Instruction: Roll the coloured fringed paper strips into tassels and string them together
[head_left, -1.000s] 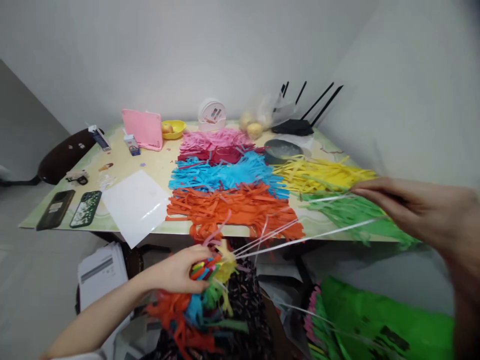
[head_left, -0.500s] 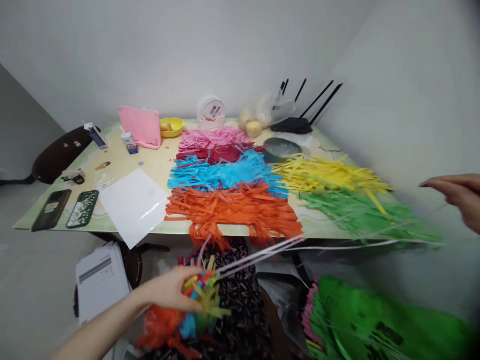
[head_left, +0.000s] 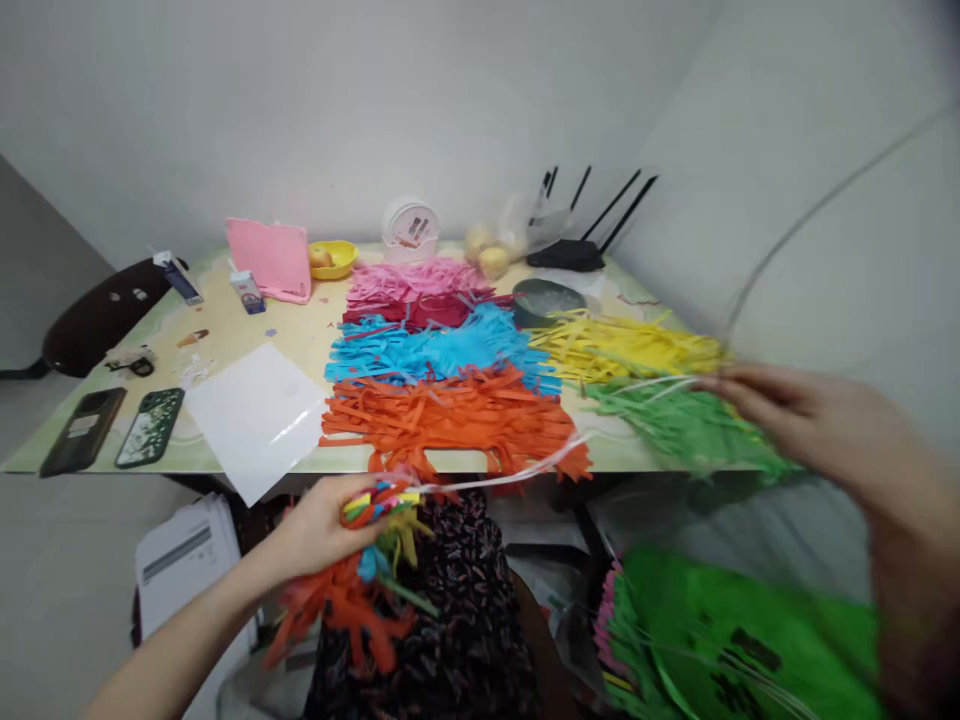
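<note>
My left hand is closed round a bundle of many-coloured paper strips held below the table's front edge; orange, blue and yellow ends hang from it. A thin white string runs from the bundle's top up and to the right. My right hand, blurred by motion, pinches that string over the pile of green strips. A loose part of the string arcs up past the right wall.
The table bears piles of orange, blue, pink and yellow strips, a white sheet, two phones, a pink tablet case, a router. Green bags lie on the floor at the right.
My right hand swung out to the far right with the string, then came back in over the green strips. My left hand dipped with the bundle and rose again slightly.
</note>
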